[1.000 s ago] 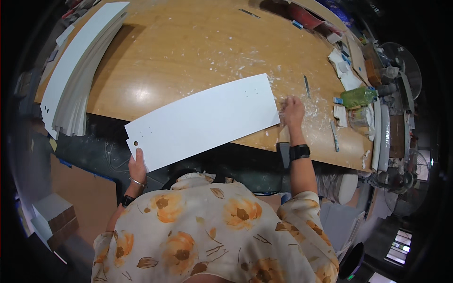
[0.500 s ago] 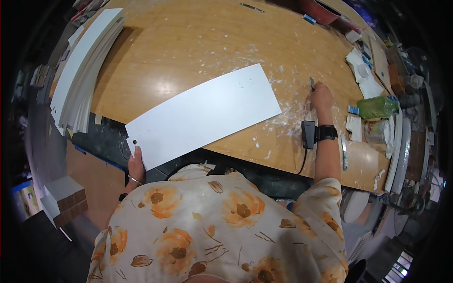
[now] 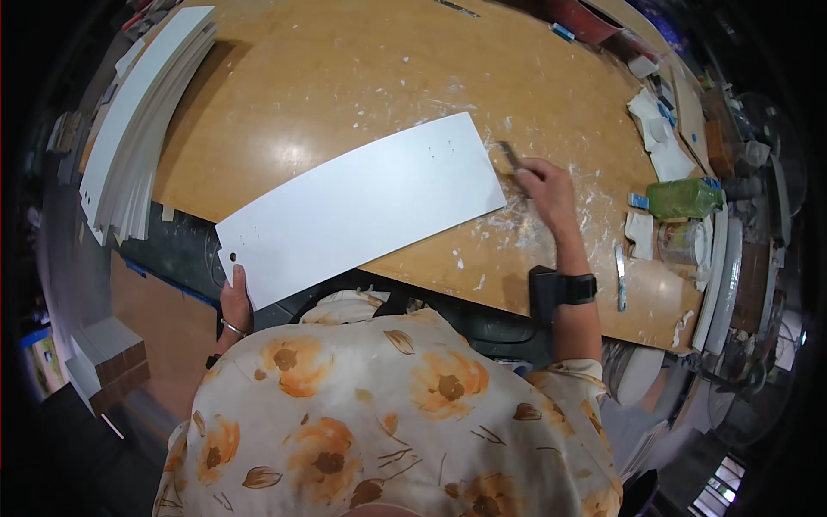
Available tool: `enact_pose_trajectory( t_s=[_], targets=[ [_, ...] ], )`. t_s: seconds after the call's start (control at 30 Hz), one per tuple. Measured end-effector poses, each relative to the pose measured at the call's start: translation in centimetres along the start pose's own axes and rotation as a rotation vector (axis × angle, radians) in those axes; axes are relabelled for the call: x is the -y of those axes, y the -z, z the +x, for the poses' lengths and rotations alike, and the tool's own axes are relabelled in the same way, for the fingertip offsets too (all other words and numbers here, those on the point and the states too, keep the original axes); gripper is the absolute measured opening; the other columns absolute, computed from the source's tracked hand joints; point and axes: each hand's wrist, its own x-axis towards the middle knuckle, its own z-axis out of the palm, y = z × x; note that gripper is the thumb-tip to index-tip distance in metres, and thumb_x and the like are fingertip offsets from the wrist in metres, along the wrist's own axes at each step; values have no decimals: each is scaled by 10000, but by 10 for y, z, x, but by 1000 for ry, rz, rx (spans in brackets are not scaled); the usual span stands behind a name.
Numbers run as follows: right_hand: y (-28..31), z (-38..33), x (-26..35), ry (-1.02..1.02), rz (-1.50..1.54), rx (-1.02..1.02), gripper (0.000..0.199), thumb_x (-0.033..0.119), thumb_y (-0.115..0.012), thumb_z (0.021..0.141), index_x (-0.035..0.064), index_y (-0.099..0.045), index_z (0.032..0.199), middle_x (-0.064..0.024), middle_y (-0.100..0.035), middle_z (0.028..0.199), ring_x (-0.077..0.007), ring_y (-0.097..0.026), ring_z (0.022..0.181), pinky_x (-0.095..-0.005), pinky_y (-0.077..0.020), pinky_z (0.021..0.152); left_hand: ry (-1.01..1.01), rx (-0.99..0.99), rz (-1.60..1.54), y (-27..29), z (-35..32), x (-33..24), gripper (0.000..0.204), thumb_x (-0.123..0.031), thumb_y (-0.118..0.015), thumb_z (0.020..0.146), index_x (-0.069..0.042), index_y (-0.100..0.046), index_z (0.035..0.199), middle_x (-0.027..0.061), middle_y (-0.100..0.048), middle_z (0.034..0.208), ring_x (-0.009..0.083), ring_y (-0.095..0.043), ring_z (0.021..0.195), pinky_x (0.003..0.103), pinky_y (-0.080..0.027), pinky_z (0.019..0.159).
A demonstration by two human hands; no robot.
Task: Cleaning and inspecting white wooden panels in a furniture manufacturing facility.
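Note:
A long white panel [image 3: 362, 211] lies slantwise over the table's near edge, with small dark holes near its right end and one larger hole at its lower left corner. My left hand [image 3: 235, 303] grips that corner, thumb on top beside the larger hole; the other fingers are hidden underneath. Off the panel's right end, my right hand [image 3: 551, 194] is closed around a thin, dark, flat blade [image 3: 510, 156]. The blade is smeared by motion, so its exact kind is unclear. Its tip is near the panel's short edge; whether they touch I cannot tell.
White scrapings speckle the wooden table [image 3: 345, 69]. Similar panels stand in a stack [image 3: 142, 121] at the left. Along the right lie a blue-handled knife [image 3: 621, 277], a green bottle [image 3: 680, 199], a tub [image 3: 680, 241] and white cloths [image 3: 659, 142]. A red container [image 3: 590, 21] is at the far right.
My right hand has moved left with the blade, from the open tabletop to beside the panel's right end. The panel and my left hand keep their hold, shifted slightly left in view.

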Motion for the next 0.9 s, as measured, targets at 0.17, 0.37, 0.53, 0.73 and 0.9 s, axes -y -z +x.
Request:
enact_pose_trajectory(
  t_s=[0.17,0.37,0.53,0.73,0.9],
  targets=[
    [-41,-5,23,12,-149,28,160,120,-558,729,38,-640,839,-158,-619,763,-279,-602,697,-340,-464,636,32,29,-11,2,2,-2,458,-359,-463,877,58,-508,1059,75,-565,957,132,-509,845,262,-408,753],
    [-88,-31,46,233,-253,49,132,116,-548,737,46,-635,808,-163,-585,754,-312,-568,704,-385,-454,644,79,64,-134,3,1,-5,477,-356,-488,865,52,-473,1111,86,-547,1021,149,-508,890,271,-399,795],
    [-116,-57,69,305,-255,175,133,114,-562,734,42,-635,820,-141,-594,753,-288,-568,698,-347,-454,647,162,128,-257,1,-1,-12,504,-337,-510,855,38,-417,1179,103,-530,1066,174,-519,910,295,-404,814],
    [-103,-45,65,117,-215,136,131,116,-536,747,46,-630,804,-160,-586,751,-315,-561,718,-392,-449,669,226,147,-245,4,-5,-20,467,-300,-516,860,49,-425,1156,97,-541,1052,160,-547,887,276,-438,778],
    [-125,-60,73,224,-256,149,123,117,-547,752,54,-626,821,-158,-577,758,-314,-558,722,-399,-448,669,220,152,-267,0,-1,-21,452,-284,-516,860,48,-427,1153,101,-546,1045,158,-550,890,269,-442,769]
  ],
)
